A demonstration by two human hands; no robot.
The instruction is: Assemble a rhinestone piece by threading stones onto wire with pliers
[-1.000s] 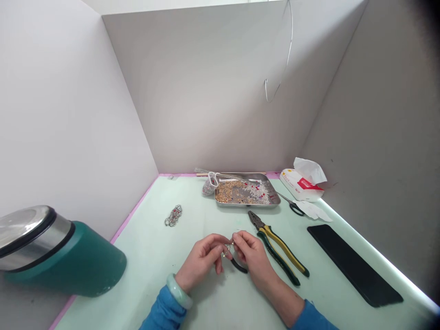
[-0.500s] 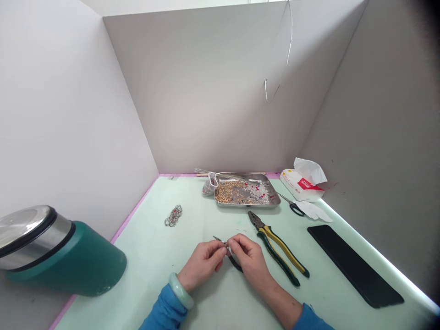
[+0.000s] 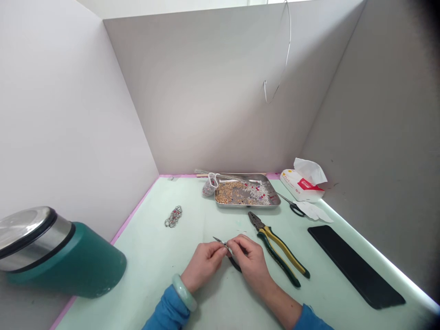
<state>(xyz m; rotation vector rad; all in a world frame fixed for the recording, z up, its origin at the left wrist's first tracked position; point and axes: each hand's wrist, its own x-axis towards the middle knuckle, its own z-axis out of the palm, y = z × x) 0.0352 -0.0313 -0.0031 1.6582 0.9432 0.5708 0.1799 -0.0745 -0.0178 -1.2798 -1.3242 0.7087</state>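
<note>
My left hand (image 3: 205,262), with a pale green bangle (image 3: 184,293) at its wrist, is closed with thumb and forefinger pinched together. My right hand (image 3: 251,259) is closed in a pinch too, its fingertips meeting the left ones. Whatever small thing sits between the fingertips is too tiny to make out. Beneath the hands lies a tool with a pointed metal tip (image 3: 217,239) and a black handle (image 3: 235,264); its middle is hidden. Large combination pliers (image 3: 275,245) with green and yellow handles rest just right of my right hand.
A metal tray (image 3: 247,206) of gold, clear and red beads stands at the back, beside a small bead bag (image 3: 208,189). A beaded chain (image 3: 173,216) lies left. Around are a green flask (image 3: 75,261), scissors (image 3: 296,209), a tissue pack (image 3: 299,187) and a flat black object (image 3: 354,266).
My left hand and wrist have shifted slightly to the right, and its fingers have turned a little. My right hand has barely moved. Everything on the table stays in place.
</note>
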